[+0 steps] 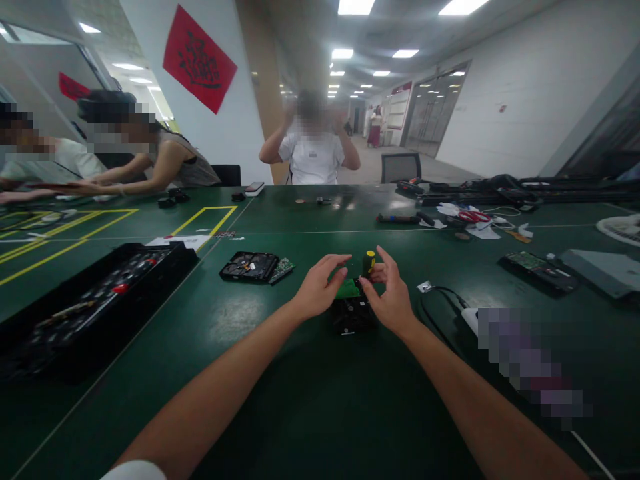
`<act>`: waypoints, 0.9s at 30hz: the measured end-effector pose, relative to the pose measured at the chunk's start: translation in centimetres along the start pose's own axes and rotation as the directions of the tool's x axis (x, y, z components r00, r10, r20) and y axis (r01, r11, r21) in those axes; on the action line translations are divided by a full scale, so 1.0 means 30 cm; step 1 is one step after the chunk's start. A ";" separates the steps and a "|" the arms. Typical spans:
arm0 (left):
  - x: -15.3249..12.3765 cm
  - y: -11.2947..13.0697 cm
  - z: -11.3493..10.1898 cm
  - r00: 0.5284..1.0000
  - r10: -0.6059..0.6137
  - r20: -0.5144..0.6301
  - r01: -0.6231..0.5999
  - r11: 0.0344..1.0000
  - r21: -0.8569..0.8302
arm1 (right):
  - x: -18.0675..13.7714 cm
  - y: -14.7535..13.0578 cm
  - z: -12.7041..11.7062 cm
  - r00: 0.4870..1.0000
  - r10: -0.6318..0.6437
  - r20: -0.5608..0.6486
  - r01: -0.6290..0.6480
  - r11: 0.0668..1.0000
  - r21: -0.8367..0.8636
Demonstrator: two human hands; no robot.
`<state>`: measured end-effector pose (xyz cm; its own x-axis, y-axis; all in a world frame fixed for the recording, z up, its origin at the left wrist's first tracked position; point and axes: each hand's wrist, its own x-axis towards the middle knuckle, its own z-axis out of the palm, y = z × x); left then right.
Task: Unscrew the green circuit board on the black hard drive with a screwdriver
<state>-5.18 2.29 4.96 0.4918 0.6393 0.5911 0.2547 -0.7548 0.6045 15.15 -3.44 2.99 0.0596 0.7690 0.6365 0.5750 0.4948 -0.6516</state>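
Note:
A black device (353,317) with a green circuit board (349,289) at its far end lies on the table in front of me. My right hand (393,297) is at its right side, thumb and curled fingers around a small screwdriver (369,262) with a yellow and black handle. The handle stands upright over the board; its tip is hidden. On the other side, my left hand (320,287) hovers at the board's left edge, thumb apart from the stretched fingers. Whether it touches the board I cannot tell.
A long black tray (165,257) with small parts stands at left. Another black device (250,267) with a loose board lies nearer the middle. To the right are a cable (445,290), a blurred phone-like object and another device (540,272). A person (314,157) sits opposite.

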 end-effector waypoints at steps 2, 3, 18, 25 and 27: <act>0.057 0.064 -0.012 0.997 0.073 0.016 -0.070 0.991 -0.115 | -0.002 0.005 0.004 1.000 -0.002 -0.003 0.002 1.000 0.011; 0.083 0.090 -0.016 0.995 0.097 0.033 -0.091 0.983 -0.159 | -0.003 0.007 0.005 1.000 -0.007 -0.002 0.007 1.000 0.014; 0.155 0.083 -0.037 0.982 0.163 0.091 -0.152 0.982 -0.113 | 0.010 0.098 -0.024 0.959 -0.026 0.281 -0.025 0.984 0.177; 0.153 0.077 -0.015 0.994 0.109 0.001 -0.108 0.991 -0.083 | 0.005 0.080 -0.025 0.965 0.037 0.258 -0.055 0.997 0.063; 0.154 0.075 -0.011 0.995 0.096 -0.011 -0.096 0.992 -0.085 | 0.001 0.069 -0.018 0.972 0.068 0.223 -0.083 0.995 0.057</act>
<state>-2.60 3.59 9.21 0.5047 0.5659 0.6520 0.1344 -0.7975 0.5882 16.77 -2.61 1.90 -0.0848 0.8719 0.4824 0.5202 0.4516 -0.7249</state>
